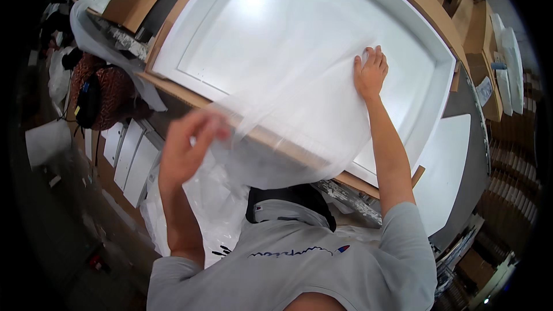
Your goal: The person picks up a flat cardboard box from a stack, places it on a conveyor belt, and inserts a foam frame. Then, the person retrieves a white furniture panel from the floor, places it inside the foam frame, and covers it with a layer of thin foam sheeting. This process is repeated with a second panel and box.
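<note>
A large white tray-like panel [415,40] with raised rims lies in front of me in a brown cardboard surround [187,95]. Thin translucent plastic film [305,115] covers its near middle part and hangs over the near edge toward my body. At the film's far right edge, my right hand [371,74] rests with fingers apart, touching the film and the panel. My left hand [187,147] is raised at the near left edge, its fingers curled at the film's left border. Motion smears those fingertips, and creases run from there toward my right hand.
Below the left hand lies crumpled clear plastic [199,204]. White boards [132,161] stand at the left, near a dark red patterned item [109,92]. A white sheet [446,167] lies right of the panel. Cardboard boxes [478,52] fill the far right.
</note>
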Demonstrator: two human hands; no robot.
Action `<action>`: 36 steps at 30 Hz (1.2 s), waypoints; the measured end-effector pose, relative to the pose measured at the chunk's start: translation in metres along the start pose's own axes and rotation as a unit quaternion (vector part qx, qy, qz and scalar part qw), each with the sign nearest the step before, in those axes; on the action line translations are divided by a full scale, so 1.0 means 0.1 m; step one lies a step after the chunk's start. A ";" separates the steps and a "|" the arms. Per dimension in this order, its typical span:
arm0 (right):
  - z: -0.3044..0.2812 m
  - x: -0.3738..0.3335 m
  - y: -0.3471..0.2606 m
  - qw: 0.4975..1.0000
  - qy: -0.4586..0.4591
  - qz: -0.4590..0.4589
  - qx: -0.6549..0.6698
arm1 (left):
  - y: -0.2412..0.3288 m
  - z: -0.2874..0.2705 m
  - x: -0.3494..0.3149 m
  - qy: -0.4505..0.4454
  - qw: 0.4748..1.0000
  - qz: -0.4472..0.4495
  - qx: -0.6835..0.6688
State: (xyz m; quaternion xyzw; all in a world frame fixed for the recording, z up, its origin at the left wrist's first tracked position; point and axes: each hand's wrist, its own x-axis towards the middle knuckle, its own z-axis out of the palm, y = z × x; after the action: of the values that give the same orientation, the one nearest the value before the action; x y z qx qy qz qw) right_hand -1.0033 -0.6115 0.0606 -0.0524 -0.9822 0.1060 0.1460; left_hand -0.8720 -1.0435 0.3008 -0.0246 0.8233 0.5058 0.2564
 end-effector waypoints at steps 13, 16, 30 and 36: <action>-0.05 0.02 0.03 0.997 -0.062 -0.033 0.012 | -0.46 0.84 2.54 -0.057 0.915 0.033 0.397; -0.06 0.03 0.00 0.998 -0.061 -0.025 -0.004 | -0.43 0.46 2.84 0.078 0.895 0.056 0.436; -0.89 -0.09 -0.36 0.985 -0.079 -0.002 0.152 | -0.62 0.55 3.19 0.143 0.805 0.229 0.528; -2.88 -2.20 0.55 0.973 0.077 0.101 0.193 | -0.08 1.03 3.15 0.165 0.807 0.168 0.541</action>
State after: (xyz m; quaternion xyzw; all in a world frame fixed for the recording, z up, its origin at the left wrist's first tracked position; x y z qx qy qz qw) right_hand -0.7037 -0.5317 0.2563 -0.1307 -0.9185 0.3034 0.2174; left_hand -1.1024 -0.8914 0.1170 0.1739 0.9848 0.0020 -0.0008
